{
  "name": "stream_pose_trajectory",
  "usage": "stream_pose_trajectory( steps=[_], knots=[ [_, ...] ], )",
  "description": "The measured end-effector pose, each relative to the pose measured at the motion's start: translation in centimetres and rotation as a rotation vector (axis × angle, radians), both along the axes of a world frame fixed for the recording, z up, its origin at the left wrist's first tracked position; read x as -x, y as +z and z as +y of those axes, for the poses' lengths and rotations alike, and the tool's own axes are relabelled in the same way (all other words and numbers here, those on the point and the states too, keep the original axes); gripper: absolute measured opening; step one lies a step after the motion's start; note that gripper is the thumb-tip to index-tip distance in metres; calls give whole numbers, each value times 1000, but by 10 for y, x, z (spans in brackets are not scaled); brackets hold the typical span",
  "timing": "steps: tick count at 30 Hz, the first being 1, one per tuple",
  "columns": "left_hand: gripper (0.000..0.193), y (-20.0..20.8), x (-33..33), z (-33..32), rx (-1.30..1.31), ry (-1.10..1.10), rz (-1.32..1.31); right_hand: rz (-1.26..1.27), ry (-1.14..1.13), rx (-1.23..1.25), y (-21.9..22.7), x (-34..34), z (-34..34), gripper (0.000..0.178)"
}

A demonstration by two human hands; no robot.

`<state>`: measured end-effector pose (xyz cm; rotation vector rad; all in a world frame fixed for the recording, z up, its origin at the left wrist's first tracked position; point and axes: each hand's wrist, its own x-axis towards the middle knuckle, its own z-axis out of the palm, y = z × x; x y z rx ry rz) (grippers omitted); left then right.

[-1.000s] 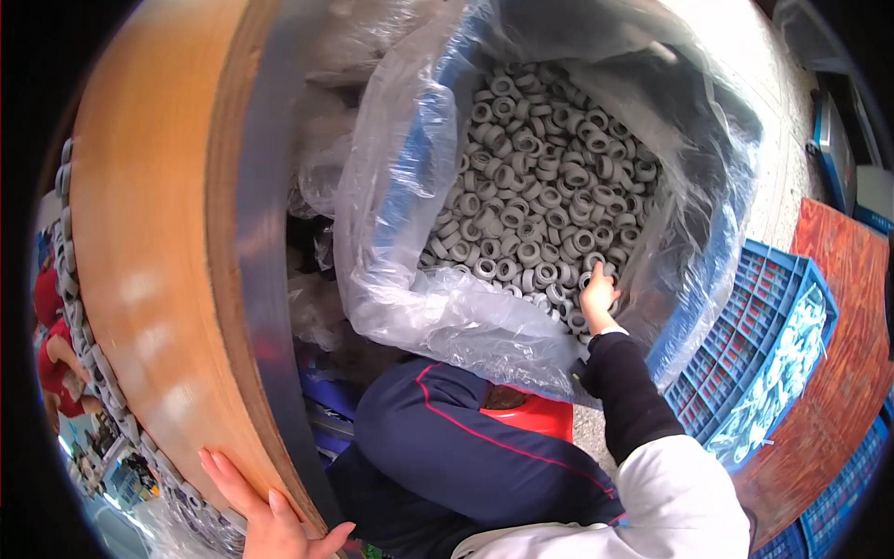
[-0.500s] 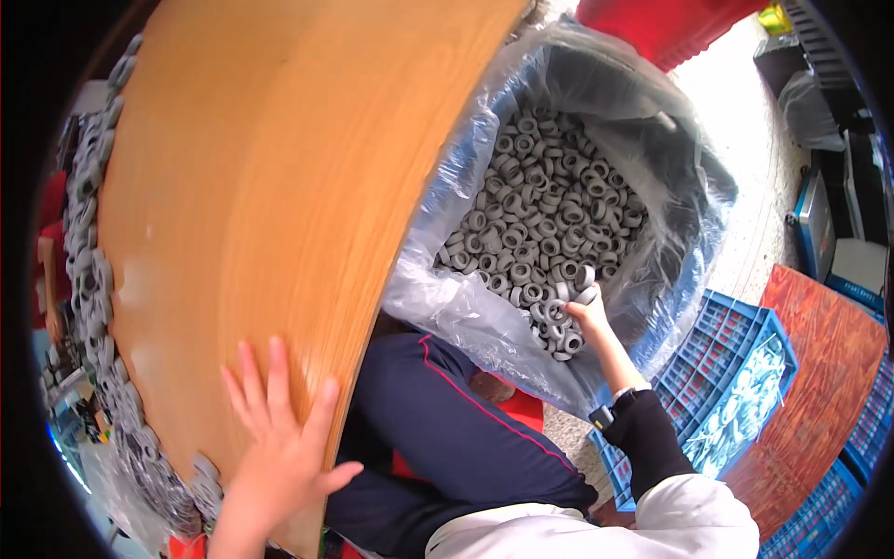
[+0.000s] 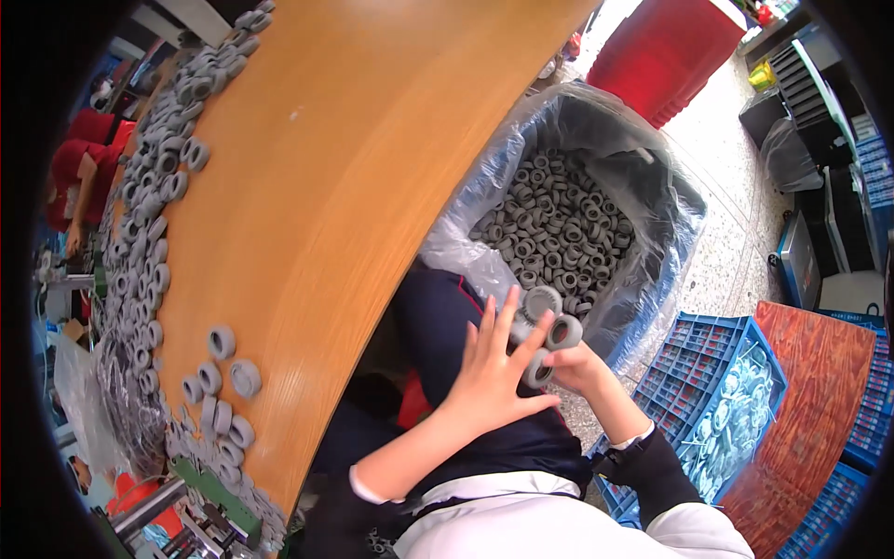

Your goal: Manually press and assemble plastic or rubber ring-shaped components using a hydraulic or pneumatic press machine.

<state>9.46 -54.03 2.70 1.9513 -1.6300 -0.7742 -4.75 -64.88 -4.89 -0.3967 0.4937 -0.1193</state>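
Note:
Several thick grey rings (image 3: pixel 542 300) are gathered above my lap, near the front edge of the lined bin. My right hand (image 3: pixel 581 367) is closed on some of them from the right. Alongside, my left hand (image 3: pixel 490 384) has its fingers spread, with the fingertips close to or touching the rings; its palm side is hidden. The blue bin (image 3: pixel 687 216), draped with clear plastic, contains a heap of matching grey rings (image 3: pixel 559 224). On the wooden table (image 3: pixel 345 140) to the left, a few loose rings (image 3: pixel 245 377) lie apart from a long pile of them (image 3: pixel 149 252) along the far-left edge.
A blue crate (image 3: pixel 694 373) with light-blue pieces (image 3: pixel 736 415) stands at the right, beside a reddish wooden board (image 3: pixel 810 391). Behind the bin is a red container (image 3: pixel 666 56). Another person's arm (image 3: pixel 82 200) shows at the far left. Metal machinery (image 3: pixel 177 522) sits lower left.
My left hand has left the tabletop and come right, beside the rings. My right hand has lifted rings out of the bin toward my lap. The view has shifted, showing more of the table's left side.

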Motion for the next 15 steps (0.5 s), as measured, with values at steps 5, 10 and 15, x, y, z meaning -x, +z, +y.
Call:
stream_pose_trajectory(
  steps=[5,10,15],
  knots=[
    [95,-29,5,62,133,349,366,19,161,209,42,-32,55,77],
    [69,-37,-4,143,380,644,327,-127,405,-53,37,-69,106,64],
    [54,-33,-3,239,435,860,250,-132,716,-202,28,-111,174,51]
  ],
)
